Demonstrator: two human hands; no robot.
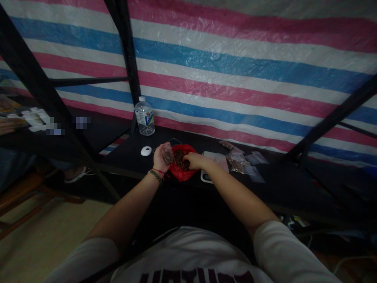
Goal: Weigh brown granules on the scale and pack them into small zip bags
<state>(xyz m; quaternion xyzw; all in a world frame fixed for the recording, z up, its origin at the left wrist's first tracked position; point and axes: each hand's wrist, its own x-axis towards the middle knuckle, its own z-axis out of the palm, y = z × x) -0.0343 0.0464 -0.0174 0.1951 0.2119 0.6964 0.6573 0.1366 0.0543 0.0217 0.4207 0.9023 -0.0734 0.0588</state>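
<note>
A red plastic bag (183, 175) lies spread on the black table, holding a heap of small brown pieces (179, 156) whose kind I cannot make out. My left hand (159, 157), at the bag's left edge, is closed around a small clear plastic bag (168, 153) with brown bits in it. Reaching into the red bag from the right, my right hand (193, 160) has its fingertips down among the pieces. Those fingers are bent together, and whatever they pinch is hidden. Close by on the right stands a white scale (206, 177) with something pale and filmy on its top.
Several small clear bags (237, 163), some with brown contents, lie right of the scale. Left are a white earbud-case-like object (146, 151) and a clear plastic bottle (145, 118). Black metal posts (126, 51) frame the table. Another person's hand (8, 125) shows at far left near white items.
</note>
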